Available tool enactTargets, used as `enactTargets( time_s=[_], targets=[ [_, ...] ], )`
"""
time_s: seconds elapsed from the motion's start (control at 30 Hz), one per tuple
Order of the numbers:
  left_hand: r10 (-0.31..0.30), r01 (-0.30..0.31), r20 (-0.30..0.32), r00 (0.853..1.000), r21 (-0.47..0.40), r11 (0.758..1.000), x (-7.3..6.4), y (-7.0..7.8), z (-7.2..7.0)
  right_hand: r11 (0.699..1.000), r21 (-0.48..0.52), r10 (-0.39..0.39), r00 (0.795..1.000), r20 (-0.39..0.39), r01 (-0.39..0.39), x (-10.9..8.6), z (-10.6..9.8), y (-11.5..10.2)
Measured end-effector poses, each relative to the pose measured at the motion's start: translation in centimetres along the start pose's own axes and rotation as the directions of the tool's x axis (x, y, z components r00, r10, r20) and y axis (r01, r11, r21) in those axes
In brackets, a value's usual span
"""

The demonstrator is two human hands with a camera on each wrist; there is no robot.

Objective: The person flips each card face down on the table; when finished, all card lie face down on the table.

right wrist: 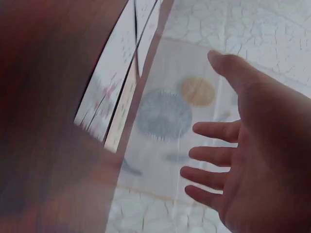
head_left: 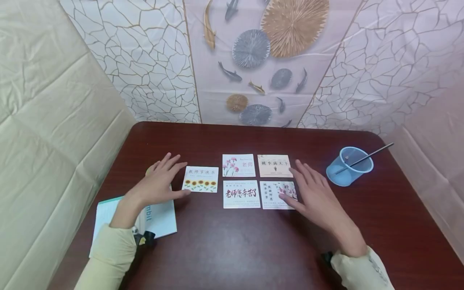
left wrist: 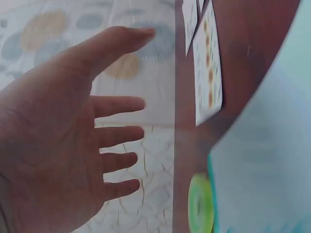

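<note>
On the dark counter (head_left: 232, 249), the left hand (head_left: 156, 183) and the right hand (head_left: 322, 197), both released and empty, are so near the cards (head_left: 241, 194) lying flat there that one low sweep might push the sunflower card (head_left: 200, 180) askew.

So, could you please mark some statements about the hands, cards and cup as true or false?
The white rectangular card with printed sunflowers lies left of four other printed cards. True.
The round light-blue cup holds a thin dark stick. True.
The cup stands left of the cards. False: it stands right of them.
The left hand and the right hand have extended fingers. True.
The right hand grips the stick. False: it grips nothing.
</note>
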State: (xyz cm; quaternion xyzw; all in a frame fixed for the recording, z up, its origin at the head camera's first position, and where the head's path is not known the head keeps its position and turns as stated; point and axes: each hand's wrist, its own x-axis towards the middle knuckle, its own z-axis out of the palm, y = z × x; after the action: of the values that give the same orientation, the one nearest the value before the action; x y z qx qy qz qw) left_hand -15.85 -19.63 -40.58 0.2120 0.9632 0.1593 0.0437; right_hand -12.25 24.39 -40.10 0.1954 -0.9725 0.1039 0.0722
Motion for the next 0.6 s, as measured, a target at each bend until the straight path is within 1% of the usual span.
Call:
enactTargets(
  time_s=[0.07,0.17,0.27,0.37,0.47,0.6],
  targets=[
    [0.005,-0.003,0.040,0.999,-0.036,0.999,0.3,-1.1,-0.3,0.999,0.024,-0.041,0.999,0.024,0.041,1.3,0.3,-0.9],
    [0.030,-0.025,0.084,0.996,-0.058,0.998,1.1,-2.6,-0.2,0.991,0.071,-0.121,0.991,0.064,0.116,4.0,1.1,-2.9],
    [0.051,-0.043,0.118,0.992,-0.071,0.997,1.9,-3.4,0.2,0.972,0.113,-0.216,0.971,0.100,0.205,6.8,2.2,-5.4],
    [0.044,-0.036,0.143,0.989,-0.058,0.998,2.6,-3.6,0.4,0.953,0.140,-0.287,0.946,0.147,0.268,9.3,3.6,-7.9],
    [0.037,-0.030,0.158,0.987,-0.047,0.998,3.2,-3.7,0.4,0.950,0.141,-0.302,0.931,0.204,0.277,11.0,5.0,-9.5],
    [0.030,-0.026,0.177,0.984,-0.028,0.999,3.6,-4.1,0.3,0.953,0.135,-0.297,0.919,0.260,0.270,12.6,6.6,-10.7]
  ],
)
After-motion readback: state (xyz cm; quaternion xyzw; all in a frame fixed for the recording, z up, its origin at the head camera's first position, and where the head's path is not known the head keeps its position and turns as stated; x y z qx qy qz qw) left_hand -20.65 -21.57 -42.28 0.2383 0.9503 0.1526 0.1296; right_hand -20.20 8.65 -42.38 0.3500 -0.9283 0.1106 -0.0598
